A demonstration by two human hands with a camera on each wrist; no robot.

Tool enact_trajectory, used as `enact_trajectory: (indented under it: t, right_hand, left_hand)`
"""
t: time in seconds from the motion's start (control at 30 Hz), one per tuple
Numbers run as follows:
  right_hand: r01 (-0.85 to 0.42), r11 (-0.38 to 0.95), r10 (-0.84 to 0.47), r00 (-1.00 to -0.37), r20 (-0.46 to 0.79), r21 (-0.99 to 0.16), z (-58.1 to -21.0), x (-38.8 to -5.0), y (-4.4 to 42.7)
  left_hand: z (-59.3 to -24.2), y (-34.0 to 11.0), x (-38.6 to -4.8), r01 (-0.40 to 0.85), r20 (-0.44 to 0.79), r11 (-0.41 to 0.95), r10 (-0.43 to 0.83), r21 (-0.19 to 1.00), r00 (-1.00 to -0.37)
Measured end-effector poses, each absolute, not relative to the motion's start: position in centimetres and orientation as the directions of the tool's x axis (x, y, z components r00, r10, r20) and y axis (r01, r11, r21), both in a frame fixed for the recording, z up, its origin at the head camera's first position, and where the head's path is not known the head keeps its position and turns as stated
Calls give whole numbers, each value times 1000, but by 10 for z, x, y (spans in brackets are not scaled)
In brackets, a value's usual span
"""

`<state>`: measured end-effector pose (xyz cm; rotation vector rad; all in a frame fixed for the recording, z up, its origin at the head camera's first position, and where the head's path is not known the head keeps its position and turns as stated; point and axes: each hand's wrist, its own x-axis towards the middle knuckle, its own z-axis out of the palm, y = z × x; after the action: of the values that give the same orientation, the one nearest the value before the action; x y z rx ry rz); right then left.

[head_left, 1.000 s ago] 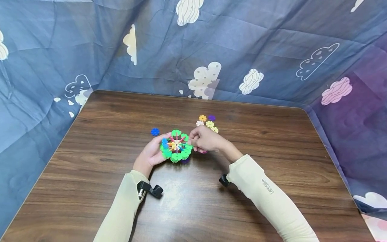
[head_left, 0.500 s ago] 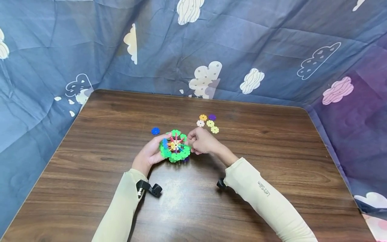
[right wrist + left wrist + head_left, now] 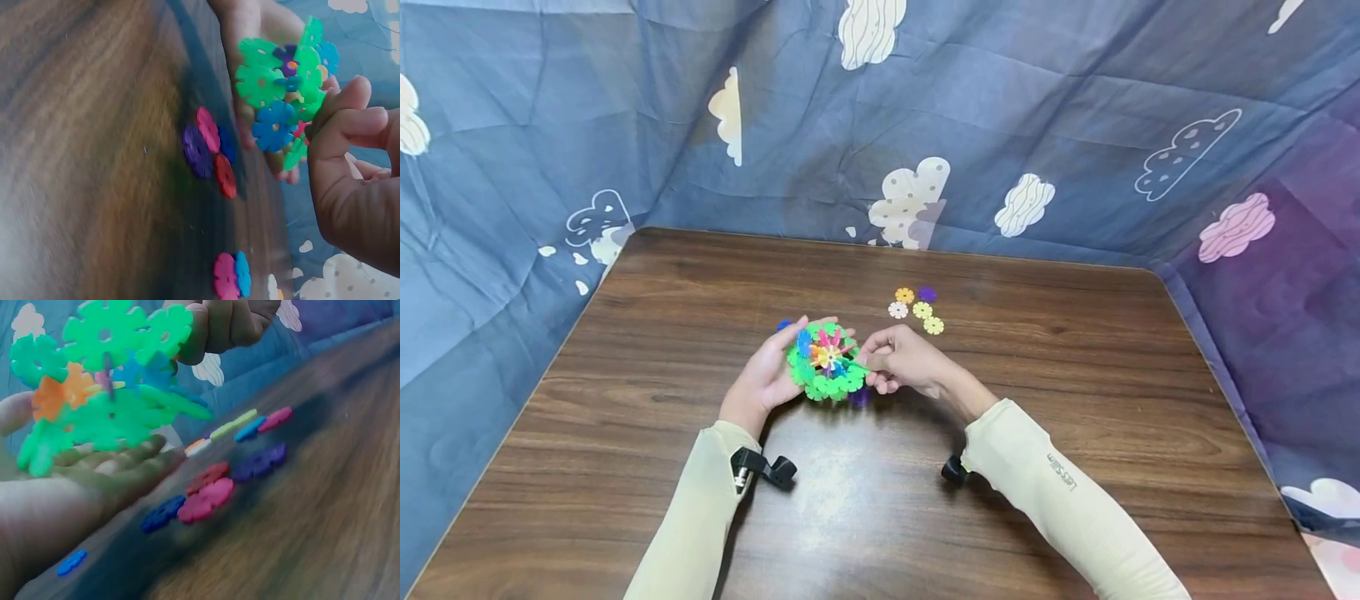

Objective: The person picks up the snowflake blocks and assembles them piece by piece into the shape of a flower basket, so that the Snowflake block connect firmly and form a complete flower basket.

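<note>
"Where is the toy (image 3: 829,358)?"

"On the left hand (image 3: 765,377), palm up beneath it, fingers extended. It's roundish, with no clear long axis."

"And the right hand (image 3: 906,360)?"

"At the toy's right edge, thumb and fingertips pinched on a green piece. The toy lies leftward from them; both hands touch it, neither nearer."

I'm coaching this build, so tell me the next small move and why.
Probably, the right hand should gently press inward the green notched plastic disc it pinches: that disc sits at the rim of the multicoloured plastic flower-disc wheel, and the left hand supports the wheel from beneath.
</note>
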<state>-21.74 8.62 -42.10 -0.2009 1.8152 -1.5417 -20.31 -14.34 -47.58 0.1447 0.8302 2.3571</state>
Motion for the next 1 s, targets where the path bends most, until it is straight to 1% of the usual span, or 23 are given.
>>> enact_trajectory:
  t: [0.13, 0.23, 0.3, 0.37, 0.43, 0.57, 0.63, 0.77, 0.9, 0.97, 1.0]
  right_hand:
    - [402, 166, -539, -728, -424, -901, -423, -213, 84]
    - [457, 85, -536, -728, -428, -885, -423, -210, 81]
    - [488, 49, -538, -722, -435, -871, -424, -208, 80]
    - [509, 23, -540, -718, -439, -860, -424, -207, 79]
    - [516, 4, -537, -721, -437, -856, -424, -205, 77]
    - [523, -42, -520, -739, -429, -851, -424, -202, 73]
    - [529, -53, -515, -741, -431, -847, -423, -200, 70]
    - [528, -20, -525, -728, -441, -849, -419, -199, 71]
    - [490, 68, -546, -711, -444, -869, -408, -203, 80]
    - [451, 124, -529, -724, -443, -884, -403, -209, 87]
    - [421, 155, -509, -742, -437, -894, -401, -213, 91]
  left_hand:
    - [-475, -143, -202, -544, 1, -692, 618, 475, -786]
    - [-475, -141, -201, -528, 73, -751, 599, 396, -798]
    - [-476, -139, -200, -506, 108, -782, 575, 364, -811]
    - [-478, -138, -199, -483, 137, -800, 555, 355, -820]
    - [-479, -136, -198, -456, 171, -809, 542, 371, -823]
    - [-486, -133, -197, -397, 275, -825, 523, 402, -807]
    - [-489, -131, -197, -380, 323, -835, 515, 398, -794]
    - [-492, -128, -198, -371, 350, -846, 504, 382, -789]
    - [-491, -129, -199, -386, 326, -851, 500, 356, -802]
    - [-490, -131, -200, -399, 301, -854, 498, 335, -813]
    - [-489, -133, -201, -401, 292, -856, 495, 327, -818]
